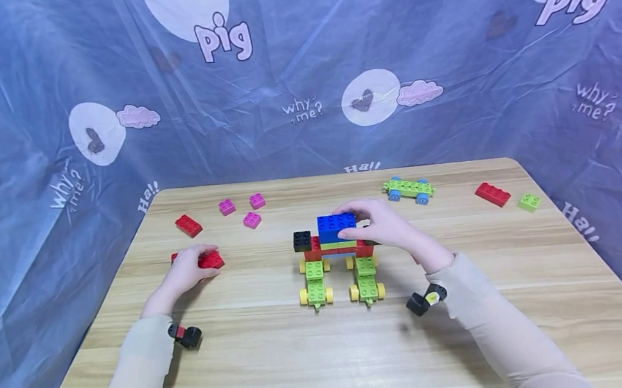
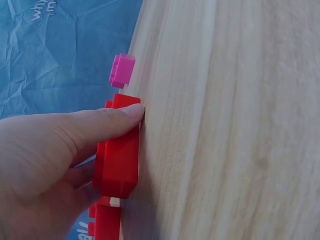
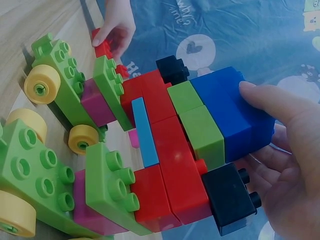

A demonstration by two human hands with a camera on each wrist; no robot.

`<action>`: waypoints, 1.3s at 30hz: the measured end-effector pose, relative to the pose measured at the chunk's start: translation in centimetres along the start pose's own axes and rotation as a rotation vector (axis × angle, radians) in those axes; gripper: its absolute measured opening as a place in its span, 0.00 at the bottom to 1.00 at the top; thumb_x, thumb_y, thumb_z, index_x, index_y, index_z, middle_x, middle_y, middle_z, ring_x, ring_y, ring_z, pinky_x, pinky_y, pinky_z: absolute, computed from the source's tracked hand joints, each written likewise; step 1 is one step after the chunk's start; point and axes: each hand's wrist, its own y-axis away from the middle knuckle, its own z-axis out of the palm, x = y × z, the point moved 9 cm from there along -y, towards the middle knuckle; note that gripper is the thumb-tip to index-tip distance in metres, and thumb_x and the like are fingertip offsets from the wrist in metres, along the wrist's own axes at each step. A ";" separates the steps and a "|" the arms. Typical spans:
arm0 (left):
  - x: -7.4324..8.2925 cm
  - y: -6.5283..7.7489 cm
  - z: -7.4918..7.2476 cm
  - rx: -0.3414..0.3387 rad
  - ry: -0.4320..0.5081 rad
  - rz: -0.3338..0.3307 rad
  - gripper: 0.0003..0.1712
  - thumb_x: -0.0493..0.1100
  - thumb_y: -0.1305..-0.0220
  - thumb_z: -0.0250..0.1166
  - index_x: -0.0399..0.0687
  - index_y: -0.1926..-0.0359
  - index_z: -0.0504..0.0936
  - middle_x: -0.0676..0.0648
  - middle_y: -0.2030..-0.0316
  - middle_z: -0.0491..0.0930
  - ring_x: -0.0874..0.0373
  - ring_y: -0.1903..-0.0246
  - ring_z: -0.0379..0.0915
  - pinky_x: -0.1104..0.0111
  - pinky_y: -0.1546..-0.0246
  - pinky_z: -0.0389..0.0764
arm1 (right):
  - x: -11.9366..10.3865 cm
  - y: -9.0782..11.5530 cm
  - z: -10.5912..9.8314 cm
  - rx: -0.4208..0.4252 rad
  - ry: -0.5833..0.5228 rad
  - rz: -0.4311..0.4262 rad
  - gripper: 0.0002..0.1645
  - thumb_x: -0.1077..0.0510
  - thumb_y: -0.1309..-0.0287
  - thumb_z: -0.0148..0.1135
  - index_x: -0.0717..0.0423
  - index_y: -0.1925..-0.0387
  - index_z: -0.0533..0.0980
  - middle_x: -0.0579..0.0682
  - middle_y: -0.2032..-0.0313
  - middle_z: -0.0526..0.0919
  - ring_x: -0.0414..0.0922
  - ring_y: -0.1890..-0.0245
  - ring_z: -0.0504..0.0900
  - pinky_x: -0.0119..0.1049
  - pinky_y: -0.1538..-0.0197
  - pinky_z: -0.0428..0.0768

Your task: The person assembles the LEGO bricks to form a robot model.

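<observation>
Thumb and fingers of my left hand (image 1: 181, 276) pinch a red brick (image 2: 120, 155) low at the table's left side. Part of another red brick (image 2: 106, 220) shows beside it in the left wrist view. My right hand (image 1: 379, 223) grips the blue brick (image 1: 337, 226) at the top of a built model, thumb on its near side. Below the blue lie light green bricks (image 3: 197, 125), then red bricks (image 3: 175, 165) with a black brick (image 1: 302, 241) on each end. Two green wheeled bases (image 1: 315, 283) with yellow wheels carry the model.
Small pink bricks (image 1: 252, 219) and a red brick (image 1: 189, 226) lie at the back left. Behind the model stands a green car base (image 1: 409, 188) with blue wheels. A red brick (image 1: 492, 194) and a green brick (image 1: 529, 202) lie at the right. A printed blue cloth (image 1: 297, 79) hangs around the table.
</observation>
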 end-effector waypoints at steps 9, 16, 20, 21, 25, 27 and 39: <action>-0.1 0.2 -0.3 -0.018 -0.038 -0.025 0.29 0.36 0.47 0.71 0.28 0.45 0.76 0.28 0.46 0.75 0.35 0.46 0.71 0.46 0.42 0.70 | 0.1 0.0 -0.2 0.011 -0.001 0.007 0.26 0.56 0.45 0.69 0.58 0.45 0.77 0.59 0.48 0.82 0.54 0.53 0.82 0.48 0.52 0.82; 1.5 0.1 -0.3 -0.021 -0.036 -0.007 0.28 0.37 0.46 0.70 0.29 0.45 0.76 0.30 0.47 0.77 0.37 0.46 0.72 0.47 0.43 0.71 | -0.1 0.1 -0.2 0.037 0.020 -0.008 0.25 0.56 0.46 0.70 0.59 0.47 0.78 0.58 0.50 0.83 0.52 0.54 0.83 0.47 0.50 0.81; 3.6 -0.3 -0.5 -0.019 0.012 0.022 0.28 0.37 0.45 0.70 0.31 0.43 0.76 0.31 0.46 0.77 0.38 0.45 0.72 0.47 0.44 0.72 | -0.1 0.1 -0.2 0.051 0.019 -0.003 0.25 0.56 0.47 0.71 0.60 0.47 0.78 0.57 0.52 0.84 0.52 0.55 0.83 0.47 0.51 0.82; 4.2 -0.4 -0.6 -0.015 0.018 0.032 0.28 0.37 0.44 0.70 0.31 0.43 0.76 0.31 0.46 0.77 0.38 0.45 0.71 0.47 0.43 0.72 | -0.1 0.1 -0.2 0.053 0.019 0.000 0.25 0.56 0.47 0.71 0.60 0.47 0.78 0.57 0.52 0.84 0.52 0.56 0.83 0.47 0.51 0.82; 7.0 -1.1 -1.3 0.023 0.020 0.076 0.29 0.38 0.45 0.71 0.33 0.43 0.76 0.32 0.45 0.77 0.38 0.44 0.71 0.48 0.42 0.72 | 0.1 0.1 -0.2 0.057 0.020 0.011 0.25 0.56 0.47 0.71 0.60 0.47 0.78 0.57 0.53 0.84 0.51 0.56 0.84 0.47 0.51 0.82; 8.2 -1.4 -1.5 0.037 0.020 0.086 0.30 0.39 0.45 0.71 0.35 0.42 0.76 0.33 0.44 0.77 0.38 0.42 0.70 0.48 0.41 0.71 | 0.1 0.1 -0.2 0.061 0.021 0.015 0.25 0.56 0.47 0.71 0.60 0.47 0.78 0.57 0.53 0.84 0.51 0.57 0.84 0.48 0.50 0.81; 15.3 -2.3 -2.1 0.071 0.074 0.214 0.30 0.40 0.42 0.70 0.41 0.39 0.75 0.36 0.41 0.75 0.41 0.39 0.69 0.49 0.38 0.68 | 0.4 0.1 -0.1 0.064 0.007 0.041 0.25 0.57 0.48 0.71 0.61 0.48 0.78 0.58 0.53 0.84 0.51 0.58 0.83 0.46 0.52 0.82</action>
